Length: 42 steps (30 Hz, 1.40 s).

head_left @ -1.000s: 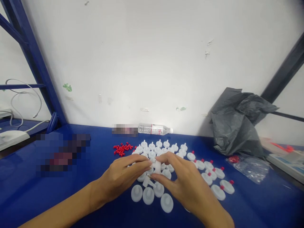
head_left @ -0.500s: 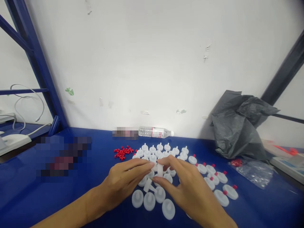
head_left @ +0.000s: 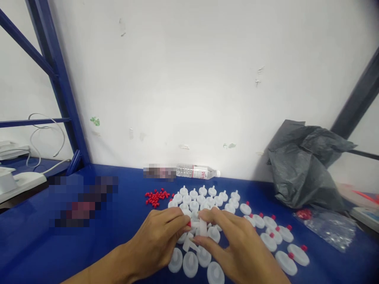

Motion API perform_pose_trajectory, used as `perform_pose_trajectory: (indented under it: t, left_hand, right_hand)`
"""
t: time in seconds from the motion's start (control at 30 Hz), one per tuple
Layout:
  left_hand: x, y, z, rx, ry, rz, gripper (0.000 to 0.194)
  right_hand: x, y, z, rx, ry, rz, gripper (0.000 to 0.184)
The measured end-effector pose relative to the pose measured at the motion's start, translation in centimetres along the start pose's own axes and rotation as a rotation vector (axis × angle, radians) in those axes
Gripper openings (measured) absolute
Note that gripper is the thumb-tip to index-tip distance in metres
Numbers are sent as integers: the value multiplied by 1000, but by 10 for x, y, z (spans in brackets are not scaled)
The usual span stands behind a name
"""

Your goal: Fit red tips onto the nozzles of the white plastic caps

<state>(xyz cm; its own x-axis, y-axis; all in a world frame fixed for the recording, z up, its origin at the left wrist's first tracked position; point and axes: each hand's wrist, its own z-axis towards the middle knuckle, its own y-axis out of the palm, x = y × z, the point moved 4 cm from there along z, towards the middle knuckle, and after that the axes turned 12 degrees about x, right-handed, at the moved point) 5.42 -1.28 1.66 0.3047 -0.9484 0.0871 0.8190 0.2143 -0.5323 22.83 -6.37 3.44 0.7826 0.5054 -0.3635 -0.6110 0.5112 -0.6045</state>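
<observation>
My right hand (head_left: 237, 240) is closed, thumb and fingers pinching the rim of a white plastic disc with a spout (head_left: 203, 228). The disc is seen edge-on, its spout pointing left. At that spout's end, my left hand (head_left: 160, 232) pinches a small red cap (head_left: 188, 223), mostly covered by the fingers. Whether the cap is seated on the spout I cannot tell. Beneath and around both hands lie several similar white discs (head_left: 190, 264) without caps, partly hidden by the fingers.
Left of the discs is a pile of loose red caps (head_left: 154, 198). Several red-capped discs (head_left: 286, 263) lie at the right. A plastic bottle (head_left: 198, 171) rests on its side by the wall. A grey plastic bag (head_left: 304, 165) and a clear bag (head_left: 328, 228) lie at the right on the blue table (head_left: 118, 213).
My left fingers have curled into a pinch, and red now shows at their tips by the spout. My right hand still holds the disc. The view has shifted slightly.
</observation>
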Motion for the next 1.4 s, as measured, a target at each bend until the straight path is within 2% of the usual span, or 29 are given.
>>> perform_pose_trajectory:
  t: [0.27, 0.53, 0.73, 0.8, 0.87, 1.0, 1.2, 1.4]
  left_hand:
    - [-5, 4, -4, -24, -87, -97, 20]
    - [-10, 4, 5, -114, -24, 21, 19]
    - [-32, -17, 12, 66, -193, 103, 25]
    - [-42, -22, 14, 71, -259, 153, 25]
    - [-49, -23, 15, 18, -296, 181, 25]
    - [-54, -22, 15, -131, -252, 257, 26]
    - [-63, -13, 4, -383, -317, 386, 22]
    - [-75, -6, -5, -511, -371, 475, 23]
  right_hand:
    - [4, 10, -3, -17, -35, -33, 36]
    - [1, 4, 11, -106, -92, -42, 20]
    - [26, -16, 10, -38, 66, -164, 13]
    - [32, -24, 11, -12, 75, -196, 6]
    - [35, -29, 13, -9, 61, -203, 5]
    - [40, -35, 15, -66, 88, -204, 10]
    - [50, -35, 2, -273, 236, -167, 10]
    - [50, -27, -8, -357, 257, -201, 20]
